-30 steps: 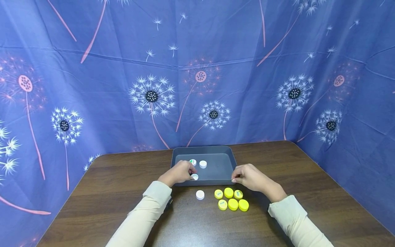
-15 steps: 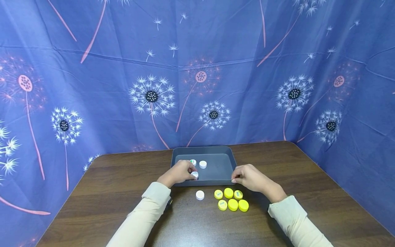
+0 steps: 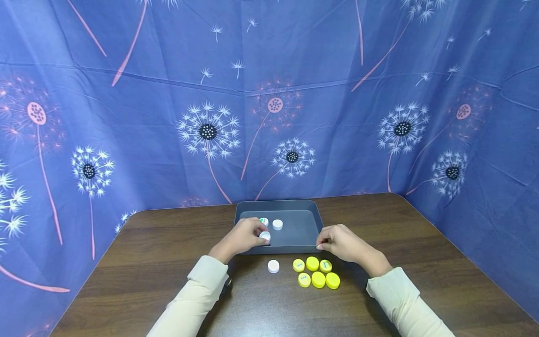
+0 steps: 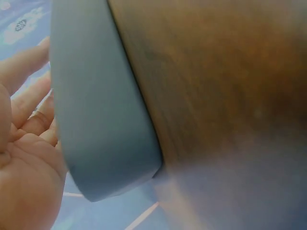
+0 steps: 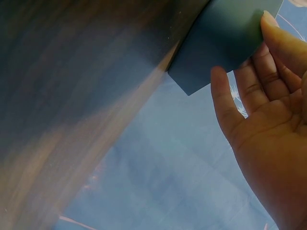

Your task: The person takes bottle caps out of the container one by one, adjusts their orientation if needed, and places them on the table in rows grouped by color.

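Observation:
My left hand [image 3: 241,237] reaches over the near left of a dark grey tray [image 3: 300,234]. Between thumb and fingers it pinches a white bottle cap [image 3: 265,236], whose hollow side partly shows. Two more white caps, a green-marked one [image 3: 264,221] and a plain one [image 3: 277,224], lie on the tray floor just beyond. At the near right corner my right hand [image 3: 344,243] grips the rim; in the right wrist view its thumb lies along the edge of the tray wall [image 5: 220,40]. From the left wrist, the tray's outer wall [image 4: 100,96] hides the fingertips and the cap.
On the brown wooden table [image 3: 168,243], one white cap [image 3: 273,267] lies in front of the tray. To its right, several yellow caps [image 3: 318,279] stand in two rows, some with blue marks. A blue dandelion-print cloth [image 3: 337,117] hangs behind and around the table.
My left hand has shifted slightly back and up, and the pinched white cap has risen a little and turned. The right hand stays at the tray corner.

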Demonstrator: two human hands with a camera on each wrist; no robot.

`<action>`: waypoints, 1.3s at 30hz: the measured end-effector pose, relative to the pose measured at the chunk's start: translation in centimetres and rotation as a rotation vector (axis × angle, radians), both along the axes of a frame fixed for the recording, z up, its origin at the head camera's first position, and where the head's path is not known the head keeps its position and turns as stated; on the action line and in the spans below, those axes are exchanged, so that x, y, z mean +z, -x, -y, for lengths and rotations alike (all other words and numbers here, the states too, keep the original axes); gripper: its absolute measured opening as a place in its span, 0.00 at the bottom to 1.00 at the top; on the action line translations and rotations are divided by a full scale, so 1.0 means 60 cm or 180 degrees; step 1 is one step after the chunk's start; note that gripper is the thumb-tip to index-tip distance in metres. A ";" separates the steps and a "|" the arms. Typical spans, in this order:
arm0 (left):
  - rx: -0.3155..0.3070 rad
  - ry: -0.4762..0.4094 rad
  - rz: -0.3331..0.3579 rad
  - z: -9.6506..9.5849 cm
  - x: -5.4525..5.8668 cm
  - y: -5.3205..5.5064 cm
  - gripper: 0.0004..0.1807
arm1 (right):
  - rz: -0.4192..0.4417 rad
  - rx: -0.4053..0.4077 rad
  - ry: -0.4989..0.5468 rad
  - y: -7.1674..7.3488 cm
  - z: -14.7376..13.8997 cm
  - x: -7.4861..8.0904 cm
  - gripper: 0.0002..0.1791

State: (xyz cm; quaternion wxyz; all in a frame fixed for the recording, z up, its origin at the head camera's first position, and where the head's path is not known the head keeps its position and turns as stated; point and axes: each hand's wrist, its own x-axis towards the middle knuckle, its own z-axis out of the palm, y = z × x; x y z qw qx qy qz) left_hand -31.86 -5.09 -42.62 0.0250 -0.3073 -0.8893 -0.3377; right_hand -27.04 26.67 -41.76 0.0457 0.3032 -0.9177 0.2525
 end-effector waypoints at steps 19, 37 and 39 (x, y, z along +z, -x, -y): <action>-0.0638 -0.0196 0.0190 0.007 0.023 -0.088 0.15 | 0.0083 -0.0008 -0.0003 -0.001 0.001 0.003 0.04; -0.0743 -0.0260 0.0355 -0.001 0.043 -0.112 0.08 | 0.0038 -0.0005 -0.0005 0.000 -0.001 0.003 0.04; -0.0728 -0.0250 0.0320 -0.002 0.042 -0.112 0.10 | 0.0062 -0.0007 -0.0008 0.000 0.000 0.003 0.04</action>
